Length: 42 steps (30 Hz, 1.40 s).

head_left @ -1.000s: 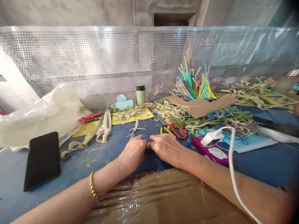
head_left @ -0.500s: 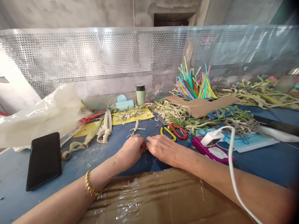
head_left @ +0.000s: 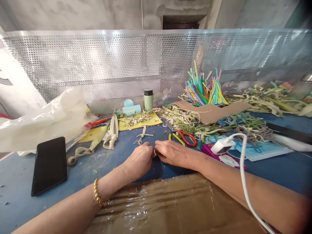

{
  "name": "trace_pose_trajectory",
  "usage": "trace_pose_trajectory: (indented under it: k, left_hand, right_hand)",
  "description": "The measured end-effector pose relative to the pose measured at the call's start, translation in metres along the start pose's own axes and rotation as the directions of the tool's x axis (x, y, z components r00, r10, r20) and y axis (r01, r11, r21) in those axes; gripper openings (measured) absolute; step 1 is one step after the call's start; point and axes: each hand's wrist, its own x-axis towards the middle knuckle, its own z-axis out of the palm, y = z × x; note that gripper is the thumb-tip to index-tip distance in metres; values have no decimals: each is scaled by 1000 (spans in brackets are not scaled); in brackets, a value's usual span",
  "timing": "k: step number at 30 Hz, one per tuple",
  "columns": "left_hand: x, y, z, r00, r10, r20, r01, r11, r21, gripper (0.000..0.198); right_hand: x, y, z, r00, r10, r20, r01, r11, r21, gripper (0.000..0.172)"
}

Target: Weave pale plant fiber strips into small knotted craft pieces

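Yellow curved handle loop (head_left: 179, 139), whole in view half a second ago, is now partly covered by the right hand (head_left: 173, 152). Right and left hand (head_left: 141, 157) nearly meet, each grip curled closed on a small pale scrap (head_left: 155, 155), mostly hidden between them. Brown taped cardboard (head_left: 175, 208) edges their near side; leftward, blue bench (head_left: 97, 166) spreads toward a black rectangular phone (head_left: 50, 165).
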Motion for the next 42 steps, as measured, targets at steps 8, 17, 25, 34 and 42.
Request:
trace_pose_trajectory:
  k: [8,17,25,34,42]
  left_hand:
    - [2,1,-5,988,-138,63,143,986,-88,20]
    - [-1,4,-6,995,-93,32,93,996,-9,19]
    - [5,6,-6,973,-206,100,207,978,9,22]
    - [-6,14,-13,989,-143,31,139,985,102,19]
    - [-4,14,-12,989,-121,82,108,983,149,26]
  right_hand:
    - [-2,8,9,997,24,-70,-13,988,152,11]
    - [0,-2,4,999,11,35,-9,998,-62,23]
    - [17,10,-5,963,207,175,-234,961,150,19]
    - [24,11,-10,939,245,240,-295,935,197,19]
    - [26,13,-8,935,248,252,-298,936,187,19]
